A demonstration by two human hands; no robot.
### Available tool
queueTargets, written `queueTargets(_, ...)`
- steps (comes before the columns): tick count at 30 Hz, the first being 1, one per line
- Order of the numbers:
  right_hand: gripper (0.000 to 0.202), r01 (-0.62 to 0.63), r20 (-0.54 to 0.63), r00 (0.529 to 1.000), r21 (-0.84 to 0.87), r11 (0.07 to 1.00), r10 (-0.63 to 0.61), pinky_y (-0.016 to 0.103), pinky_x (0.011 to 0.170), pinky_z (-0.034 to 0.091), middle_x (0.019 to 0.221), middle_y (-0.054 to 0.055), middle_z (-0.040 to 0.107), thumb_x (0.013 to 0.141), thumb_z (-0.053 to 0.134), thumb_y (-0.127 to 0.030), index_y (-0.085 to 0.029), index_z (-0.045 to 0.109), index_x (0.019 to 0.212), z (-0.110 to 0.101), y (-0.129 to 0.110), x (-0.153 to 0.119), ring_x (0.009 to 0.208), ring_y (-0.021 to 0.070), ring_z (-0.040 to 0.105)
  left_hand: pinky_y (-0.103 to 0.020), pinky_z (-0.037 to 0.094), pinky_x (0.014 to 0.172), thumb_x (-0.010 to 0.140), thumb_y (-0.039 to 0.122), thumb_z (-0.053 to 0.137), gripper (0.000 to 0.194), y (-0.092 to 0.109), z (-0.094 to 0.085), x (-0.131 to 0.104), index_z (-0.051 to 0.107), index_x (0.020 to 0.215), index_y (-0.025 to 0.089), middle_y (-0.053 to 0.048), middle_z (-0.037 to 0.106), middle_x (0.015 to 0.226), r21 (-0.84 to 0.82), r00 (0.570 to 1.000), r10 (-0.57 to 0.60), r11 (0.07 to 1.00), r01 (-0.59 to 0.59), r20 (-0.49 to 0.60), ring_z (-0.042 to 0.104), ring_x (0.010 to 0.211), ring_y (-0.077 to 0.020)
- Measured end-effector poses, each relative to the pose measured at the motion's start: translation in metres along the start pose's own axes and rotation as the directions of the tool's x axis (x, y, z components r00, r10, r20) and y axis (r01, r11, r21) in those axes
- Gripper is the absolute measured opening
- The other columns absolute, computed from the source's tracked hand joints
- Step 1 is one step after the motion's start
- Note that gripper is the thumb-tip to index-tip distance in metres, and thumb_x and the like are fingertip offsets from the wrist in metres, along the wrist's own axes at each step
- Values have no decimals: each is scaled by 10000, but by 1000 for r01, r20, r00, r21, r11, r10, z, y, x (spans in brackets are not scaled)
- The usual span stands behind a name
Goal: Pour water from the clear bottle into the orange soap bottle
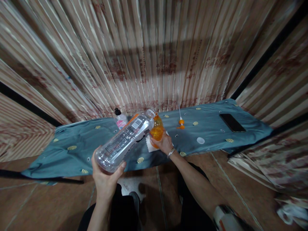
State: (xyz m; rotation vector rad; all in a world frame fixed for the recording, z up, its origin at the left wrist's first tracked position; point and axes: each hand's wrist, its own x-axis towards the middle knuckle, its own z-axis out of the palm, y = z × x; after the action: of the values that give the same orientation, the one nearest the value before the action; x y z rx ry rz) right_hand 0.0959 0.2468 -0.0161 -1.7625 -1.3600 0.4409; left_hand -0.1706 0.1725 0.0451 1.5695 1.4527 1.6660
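A large clear plastic bottle (125, 141) lies tilted in my left hand (106, 179), which is wrapped round its base. Its open mouth points up and to the right, close against the neck of an orange see-through bottle (158, 126). My right hand (164, 143) grips that orange bottle near its lower part, above a white cloth or tissue (151, 147). To the right, an orange pump top (181, 123) with a pale tube rests on the table. Whether liquid is passing between the bottles I cannot make out.
A teal patterned cloth (72, 157) covers the narrow table. Behind the clear bottle stands a white and pink bottle with a black cap (120, 120). A white round disc (200, 140) and a black phone (232, 122) lie to the right. Striped curtains (154, 64) hang behind.
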Motion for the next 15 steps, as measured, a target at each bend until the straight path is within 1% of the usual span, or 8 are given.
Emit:
queueTargets(3,700,-8,10,1000,-8,1000,9,428,925,656,1132,146,831,783,893,-409,-154,595,1362,-1,-1,0,1071,342,821,-582,589,1102,618,568,984,1016,1,0,0,535,1457,211,-136,643,1330,-21,999,-45,999,45,7,688,1273,-369)
queueTargets(7,734,-9,26,1000,-16,1000,9,444,956,650,1166,170,828,794,882,-420,-129,568,1391,-2,-2,0,1098,343,813,-599,580,1111,626,560,979,1015,2,1,-1,528,1466,211,-139,640,1339,-20,999,-47,999,47,6,676,1295,-378)
queueTargets(13,665,19,-14,1000,-26,999,-20,414,844,667,1080,124,844,767,877,-448,-178,592,1304,1,1,0,997,333,830,-587,596,1093,640,553,972,1005,1,0,0,524,1472,210,-138,641,1335,-1,999,-40,999,40,18,677,1291,-372)
queueTargets(15,649,27,-26,999,-20,999,-28,402,831,665,1071,115,847,762,878,-438,-191,598,1293,3,3,1,984,326,831,-583,591,1102,639,552,973,1002,1,0,1,529,1469,209,-137,641,1339,0,999,-33,999,33,17,670,1301,-371)
